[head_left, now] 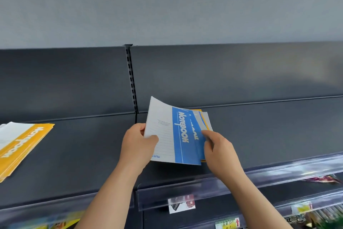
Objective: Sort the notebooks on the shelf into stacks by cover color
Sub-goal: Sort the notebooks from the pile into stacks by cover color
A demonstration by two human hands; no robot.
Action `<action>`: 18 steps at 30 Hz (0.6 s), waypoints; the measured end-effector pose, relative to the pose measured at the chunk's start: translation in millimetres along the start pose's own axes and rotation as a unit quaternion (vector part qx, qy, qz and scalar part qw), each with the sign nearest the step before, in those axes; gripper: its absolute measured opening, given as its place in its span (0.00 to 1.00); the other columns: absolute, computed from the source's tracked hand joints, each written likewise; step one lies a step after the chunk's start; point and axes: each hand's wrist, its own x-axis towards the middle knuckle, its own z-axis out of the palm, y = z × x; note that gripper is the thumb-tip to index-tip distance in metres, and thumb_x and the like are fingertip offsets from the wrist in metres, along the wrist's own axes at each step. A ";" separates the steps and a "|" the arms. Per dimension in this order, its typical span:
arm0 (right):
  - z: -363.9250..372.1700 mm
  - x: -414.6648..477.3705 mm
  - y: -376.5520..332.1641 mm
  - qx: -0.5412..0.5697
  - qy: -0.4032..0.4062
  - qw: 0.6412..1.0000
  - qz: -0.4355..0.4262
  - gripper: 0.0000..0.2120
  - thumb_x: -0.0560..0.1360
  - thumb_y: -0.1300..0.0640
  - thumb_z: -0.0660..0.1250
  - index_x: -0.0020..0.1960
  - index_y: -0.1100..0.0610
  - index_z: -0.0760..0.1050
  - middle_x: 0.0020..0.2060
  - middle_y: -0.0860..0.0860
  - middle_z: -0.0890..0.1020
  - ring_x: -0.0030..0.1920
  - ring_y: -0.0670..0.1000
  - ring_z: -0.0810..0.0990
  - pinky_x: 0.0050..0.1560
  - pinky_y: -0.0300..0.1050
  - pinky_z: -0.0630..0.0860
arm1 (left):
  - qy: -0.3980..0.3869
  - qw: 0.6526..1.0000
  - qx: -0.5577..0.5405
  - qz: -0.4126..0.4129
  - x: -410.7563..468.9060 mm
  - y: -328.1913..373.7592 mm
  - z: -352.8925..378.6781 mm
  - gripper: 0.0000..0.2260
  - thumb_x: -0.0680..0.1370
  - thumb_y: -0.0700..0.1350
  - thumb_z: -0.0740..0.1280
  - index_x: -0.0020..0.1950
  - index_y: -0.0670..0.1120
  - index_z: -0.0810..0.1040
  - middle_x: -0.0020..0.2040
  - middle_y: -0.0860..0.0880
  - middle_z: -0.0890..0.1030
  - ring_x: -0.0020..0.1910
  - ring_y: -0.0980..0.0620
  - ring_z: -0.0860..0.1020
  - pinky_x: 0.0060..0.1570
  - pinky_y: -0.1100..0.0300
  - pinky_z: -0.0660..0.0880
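Note:
My left hand (138, 142) grips the left edge of a blue-and-white notebook (178, 136) and lifts it off a small mixed pile in the middle of the dark shelf (83, 145). Its cover curves upward. Under it lie another blue notebook (197, 134) and a yellow one (203, 117), mostly hidden. My right hand (217, 147) pinches the right side of the pile, fingers on the lower blue notebook. A stack of yellow notebooks (24, 145) lies at the shelf's far left, partly cut off by the frame.
The shelf's dark back panel (241, 76) rises behind the pile, with a slotted upright post (132, 80) left of it. A clear price rail (241, 184) runs along the front edge, holding a label (181, 203). Blurred goods show on the lower shelf (315, 214).

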 end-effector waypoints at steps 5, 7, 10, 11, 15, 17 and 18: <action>0.2 -2.3 0.2 -0.024 -0.024 0.999 -0.014 0.17 0.81 0.60 0.51 0.67 0.51 0.70 0.57 0.48 0.74 0.56 0.50 0.71 0.47 0.39 0.70 | 0.018 1.000 -0.005 -0.006 -4.1 0.3 8.9 0.09 0.76 0.37 0.62 0.54 0.46 0.73 0.49 0.54 0.79 0.44 0.58 0.78 0.31 0.66 0.73; 1.6 -3.3 -0.6 -0.009 -0.032 0.999 -0.026 0.17 0.82 0.58 0.52 0.67 0.50 0.70 0.56 0.47 0.74 0.57 0.50 0.71 0.51 0.39 0.71 | 0.009 1.000 0.007 0.000 -4.4 -1.2 12.0 0.09 0.76 0.37 0.63 0.54 0.46 0.74 0.50 0.53 0.80 0.45 0.57 0.78 0.33 0.64 0.75; 0.3 -4.6 -1.5 -0.003 -0.047 0.999 -0.021 0.16 0.82 0.53 0.51 0.66 0.48 0.70 0.53 0.46 0.72 0.57 0.50 0.71 0.48 0.39 0.72 | 0.022 1.000 0.011 0.006 -5.3 -2.5 10.6 0.10 0.76 0.37 0.63 0.55 0.46 0.75 0.50 0.53 0.81 0.45 0.57 0.79 0.33 0.64 0.75; -1.7 -4.0 -1.9 -0.005 -0.050 0.999 -0.020 0.15 0.82 0.53 0.52 0.65 0.49 0.71 0.49 0.45 0.70 0.56 0.51 0.71 0.46 0.39 0.70 | 0.033 0.999 0.006 0.007 -6.1 -2.0 8.5 0.10 0.76 0.36 0.63 0.55 0.47 0.75 0.50 0.54 0.80 0.45 0.58 0.78 0.32 0.65 0.74; -8.4 1.4 -8.8 -0.021 -0.056 0.998 -0.032 0.15 0.80 0.56 0.54 0.64 0.53 0.71 0.47 0.43 0.74 0.57 0.54 0.70 0.47 0.44 0.72 | 0.060 0.997 -0.042 0.016 -11.8 1.5 -1.9 0.12 0.77 0.35 0.61 0.56 0.50 0.72 0.49 0.57 0.79 0.46 0.59 0.78 0.31 0.66 0.72; -4.5 3.6 -17.3 0.004 -0.066 0.997 -0.035 0.17 0.79 0.55 0.57 0.67 0.52 0.69 0.55 0.44 0.78 0.57 0.51 0.71 0.47 0.42 0.73 | 0.059 0.996 -0.067 0.022 -15.4 1.5 -8.7 0.12 0.77 0.35 0.61 0.56 0.51 0.72 0.49 0.58 0.79 0.46 0.59 0.79 0.33 0.66 0.73; -1.7 3.4 -23.6 0.026 -0.069 0.997 -0.037 0.17 0.79 0.54 0.58 0.67 0.52 0.68 0.56 0.43 0.77 0.55 0.49 0.72 0.44 0.39 0.72 | 0.060 0.995 -0.079 0.026 -16.6 0.9 -13.0 0.13 0.77 0.35 0.61 0.56 0.51 0.73 0.49 0.58 0.80 0.47 0.59 0.79 0.34 0.65 0.74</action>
